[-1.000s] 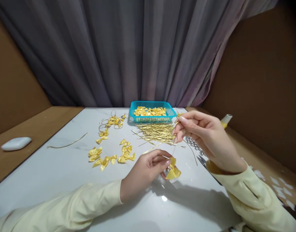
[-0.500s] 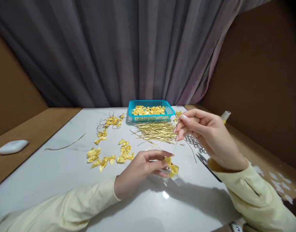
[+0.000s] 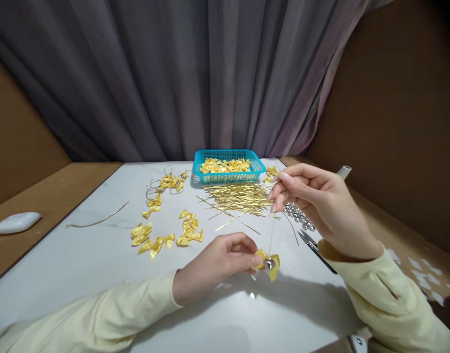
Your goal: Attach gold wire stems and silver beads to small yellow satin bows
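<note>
A yellow satin bow (image 3: 275, 270) with a silver heart-shaped bead (image 3: 269, 264) at its middle is just above the white table. The fingers of my left hand (image 3: 225, 260) pinch the bow's left loop. Higher and to the right, my right hand (image 3: 316, 201) pinches a thin thread (image 3: 272, 234), which runs down taut to the bow. Any needle at the fingertips is too small to make out. Behind the hands lies a pile of gold twist ties (image 3: 237, 198). Silver beads (image 3: 299, 215) are partly hidden by my right hand.
A teal basket (image 3: 228, 180) of yellow bows stands at the back. More loose bows (image 3: 190, 228) lie at the left of the table (image 3: 100, 264), near one loose gold tie (image 3: 100, 221). Black-bladed snips (image 3: 316, 251) lie beside my right wrist. A white case (image 3: 17, 222) sits far left.
My left fingers have shifted from around the bow to its left loop. The bow has moved slightly right and its bead now faces the camera. My right hand has moved slightly right, still holding the thread.
</note>
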A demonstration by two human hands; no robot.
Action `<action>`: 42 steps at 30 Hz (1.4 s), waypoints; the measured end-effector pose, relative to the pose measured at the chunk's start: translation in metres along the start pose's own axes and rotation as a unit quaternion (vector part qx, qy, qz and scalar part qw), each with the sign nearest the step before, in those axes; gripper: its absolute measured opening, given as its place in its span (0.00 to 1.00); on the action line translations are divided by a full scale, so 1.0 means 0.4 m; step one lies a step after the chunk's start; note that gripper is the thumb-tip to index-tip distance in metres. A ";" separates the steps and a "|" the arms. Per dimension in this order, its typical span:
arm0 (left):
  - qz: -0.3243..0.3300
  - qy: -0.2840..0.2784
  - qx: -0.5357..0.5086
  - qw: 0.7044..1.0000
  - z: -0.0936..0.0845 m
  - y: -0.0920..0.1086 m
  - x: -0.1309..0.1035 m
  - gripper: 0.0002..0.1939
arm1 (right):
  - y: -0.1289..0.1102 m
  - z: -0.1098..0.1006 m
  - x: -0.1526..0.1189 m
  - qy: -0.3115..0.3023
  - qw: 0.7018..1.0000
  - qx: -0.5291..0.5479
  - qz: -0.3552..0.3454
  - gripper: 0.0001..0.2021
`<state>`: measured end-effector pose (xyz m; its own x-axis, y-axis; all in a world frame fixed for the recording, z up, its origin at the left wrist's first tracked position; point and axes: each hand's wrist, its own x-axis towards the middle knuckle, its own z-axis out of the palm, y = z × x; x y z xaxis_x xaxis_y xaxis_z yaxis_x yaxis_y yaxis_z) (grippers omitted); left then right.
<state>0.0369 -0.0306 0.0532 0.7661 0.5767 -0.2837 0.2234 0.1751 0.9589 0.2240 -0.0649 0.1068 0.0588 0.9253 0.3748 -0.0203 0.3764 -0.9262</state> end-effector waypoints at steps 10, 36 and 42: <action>0.016 -0.041 -0.010 0.999 -0.004 -0.013 0.008 0.12 | -0.007 0.006 -0.004 -0.002 1.000 0.008 0.011 0.05; 0.018 0.033 0.045 0.998 0.003 -0.006 0.018 0.13 | 0.004 -0.011 -0.019 0.011 0.999 0.022 0.024 0.04; 0.013 0.000 -0.017 1.000 -0.011 -0.009 0.020 0.18 | 0.020 -0.040 -0.024 0.041 0.999 0.008 0.022 0.04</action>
<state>0.0396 -0.0230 0.0476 0.7717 0.5809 -0.2590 0.1833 0.1869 0.9651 0.2391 -0.0715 0.0950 0.1381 0.9346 0.3279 -0.0403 0.3361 -0.9410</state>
